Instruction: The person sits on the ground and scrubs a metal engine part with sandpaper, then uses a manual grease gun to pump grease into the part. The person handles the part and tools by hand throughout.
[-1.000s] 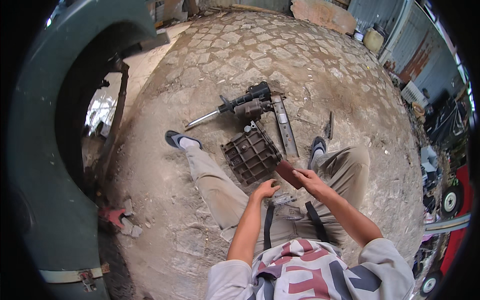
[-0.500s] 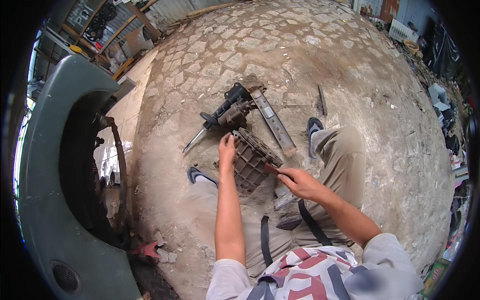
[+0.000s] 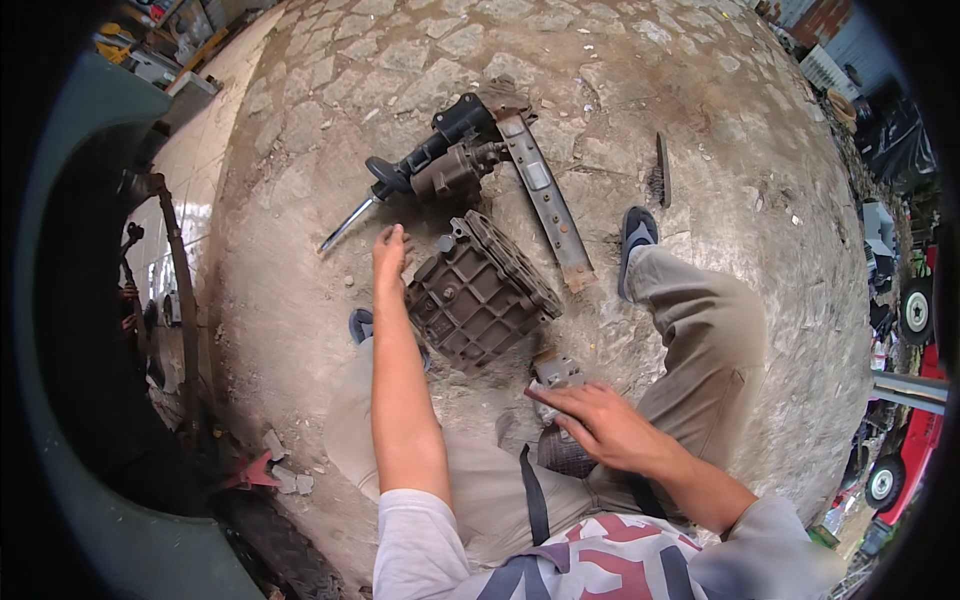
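the ribbed metal casing (image 3: pixel 480 305) sits on the stone floor (image 3: pixel 285 300) mid-frame. the left hand (image 3: pixel 390 255) is just beside its upper-left edge, grip loosely curled; whether it touches, i cannot tell. at lower centre the right hand (image 3: pixel 615 430) pinches a reddish-brown sheet (image 3: pixel 537 393), apart from the casing. the step seems to be repositioning; working the sheet there would call for a steadied casing.

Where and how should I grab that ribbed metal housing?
Probably by the flange along the ribbed metal housing's upper-right edge, from the right: that long rim looks graspable and sits apart from the perforated bracket.
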`<act>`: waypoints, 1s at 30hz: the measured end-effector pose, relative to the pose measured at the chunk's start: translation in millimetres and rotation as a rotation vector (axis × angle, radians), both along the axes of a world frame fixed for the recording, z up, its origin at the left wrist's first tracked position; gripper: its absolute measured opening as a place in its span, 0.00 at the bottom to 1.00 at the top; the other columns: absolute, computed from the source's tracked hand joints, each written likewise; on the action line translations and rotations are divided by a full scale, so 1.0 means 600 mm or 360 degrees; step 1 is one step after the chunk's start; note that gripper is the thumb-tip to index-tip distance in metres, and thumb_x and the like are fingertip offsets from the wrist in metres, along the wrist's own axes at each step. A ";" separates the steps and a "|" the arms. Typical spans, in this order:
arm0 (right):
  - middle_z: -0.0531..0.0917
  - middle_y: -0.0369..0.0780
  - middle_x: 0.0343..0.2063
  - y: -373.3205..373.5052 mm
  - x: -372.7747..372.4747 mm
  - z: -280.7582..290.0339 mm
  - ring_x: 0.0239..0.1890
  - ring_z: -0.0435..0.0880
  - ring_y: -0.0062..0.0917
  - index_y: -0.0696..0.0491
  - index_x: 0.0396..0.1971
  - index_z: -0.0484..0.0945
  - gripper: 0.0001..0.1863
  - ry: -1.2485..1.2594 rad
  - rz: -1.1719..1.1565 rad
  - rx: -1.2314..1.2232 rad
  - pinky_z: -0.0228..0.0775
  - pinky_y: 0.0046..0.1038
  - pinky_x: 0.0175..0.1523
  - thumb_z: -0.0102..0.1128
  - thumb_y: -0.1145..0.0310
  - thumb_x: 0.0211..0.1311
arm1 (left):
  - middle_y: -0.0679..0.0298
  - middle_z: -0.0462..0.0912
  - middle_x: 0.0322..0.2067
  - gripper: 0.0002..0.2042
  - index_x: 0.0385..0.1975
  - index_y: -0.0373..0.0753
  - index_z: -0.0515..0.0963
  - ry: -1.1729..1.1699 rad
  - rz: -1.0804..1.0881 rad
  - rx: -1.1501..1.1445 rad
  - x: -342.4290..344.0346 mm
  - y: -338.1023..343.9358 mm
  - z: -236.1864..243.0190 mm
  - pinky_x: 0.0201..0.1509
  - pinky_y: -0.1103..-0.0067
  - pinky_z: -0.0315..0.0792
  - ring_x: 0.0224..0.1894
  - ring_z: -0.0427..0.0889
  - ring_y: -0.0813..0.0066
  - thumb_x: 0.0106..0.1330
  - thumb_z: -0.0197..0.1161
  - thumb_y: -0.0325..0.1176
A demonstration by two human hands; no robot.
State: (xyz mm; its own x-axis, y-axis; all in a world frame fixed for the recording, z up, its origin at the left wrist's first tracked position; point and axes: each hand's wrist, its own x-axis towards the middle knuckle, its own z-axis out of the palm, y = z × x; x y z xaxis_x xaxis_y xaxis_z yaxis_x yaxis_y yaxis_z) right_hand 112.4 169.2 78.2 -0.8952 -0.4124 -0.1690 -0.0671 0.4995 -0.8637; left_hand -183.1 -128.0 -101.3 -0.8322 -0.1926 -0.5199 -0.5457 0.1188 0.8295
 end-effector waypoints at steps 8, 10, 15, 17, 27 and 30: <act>0.77 0.42 0.59 -0.009 -0.038 -0.001 0.60 0.76 0.34 0.51 0.68 0.69 0.26 -0.0282 0.0214 0.0163 0.60 0.45 0.68 0.54 0.65 0.72 | 0.45 0.67 0.68 0.36 0.72 0.35 0.59 -0.0079 0.0064 -0.0035 -0.145 -0.042 -0.099 0.67 0.61 0.68 0.69 0.70 0.51 0.72 0.60 0.51; 0.77 0.42 0.59 -0.006 -0.052 -0.002 0.60 0.76 0.33 0.50 0.68 0.69 0.25 -0.0399 0.0186 0.0149 0.58 0.47 0.70 0.53 0.64 0.73 | 0.44 0.64 0.69 0.37 0.73 0.34 0.57 -0.0081 0.0116 0.0010 -0.165 -0.052 -0.124 0.68 0.60 0.67 0.70 0.66 0.49 0.72 0.60 0.51; 0.78 0.43 0.59 -0.005 -0.093 -0.002 0.61 0.76 0.36 0.51 0.67 0.70 0.26 -0.0693 0.0020 0.0069 0.58 0.44 0.71 0.55 0.69 0.70 | 0.40 0.57 0.71 0.40 0.74 0.35 0.54 0.0044 0.0393 0.0239 -0.218 -0.077 -0.206 0.72 0.59 0.62 0.72 0.62 0.46 0.70 0.62 0.51; 0.79 0.44 0.59 -0.007 -0.117 0.002 0.61 0.76 0.38 0.53 0.66 0.71 0.27 -0.0834 -0.0024 0.0062 0.61 0.42 0.70 0.56 0.73 0.66 | 0.36 0.49 0.74 0.40 0.76 0.37 0.49 0.0098 0.0549 0.0453 -0.242 -0.091 -0.237 0.76 0.57 0.56 0.75 0.55 0.44 0.72 0.59 0.49; 0.78 0.51 0.59 -0.025 -0.155 -0.021 0.63 0.75 0.45 0.58 0.63 0.74 0.20 -0.1105 -0.0490 0.0019 0.63 0.36 0.69 0.50 0.73 0.73 | 0.40 0.45 0.75 0.42 0.73 0.27 0.47 0.0392 0.1033 0.0953 -0.334 -0.091 -0.337 0.81 0.60 0.40 0.79 0.46 0.53 0.72 0.57 0.51; 0.78 0.51 0.59 -0.020 -0.160 -0.027 0.63 0.75 0.44 0.58 0.63 0.74 0.20 -0.1150 -0.0444 0.0004 0.64 0.36 0.68 0.49 0.73 0.74 | 0.41 0.45 0.74 0.45 0.72 0.27 0.46 0.0454 0.1255 0.1259 -0.333 -0.173 -0.379 0.80 0.61 0.40 0.77 0.48 0.56 0.71 0.59 0.55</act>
State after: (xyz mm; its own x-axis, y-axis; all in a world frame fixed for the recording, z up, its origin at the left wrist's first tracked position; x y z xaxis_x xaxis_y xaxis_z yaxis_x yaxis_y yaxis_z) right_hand 16.6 157.1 62.2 -0.6329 -0.1864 -0.7515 0.6415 0.4172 -0.6437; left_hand -382.9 -232.1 -328.8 -0.7324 -0.4155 -0.5394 -0.0174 -0.7806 0.6248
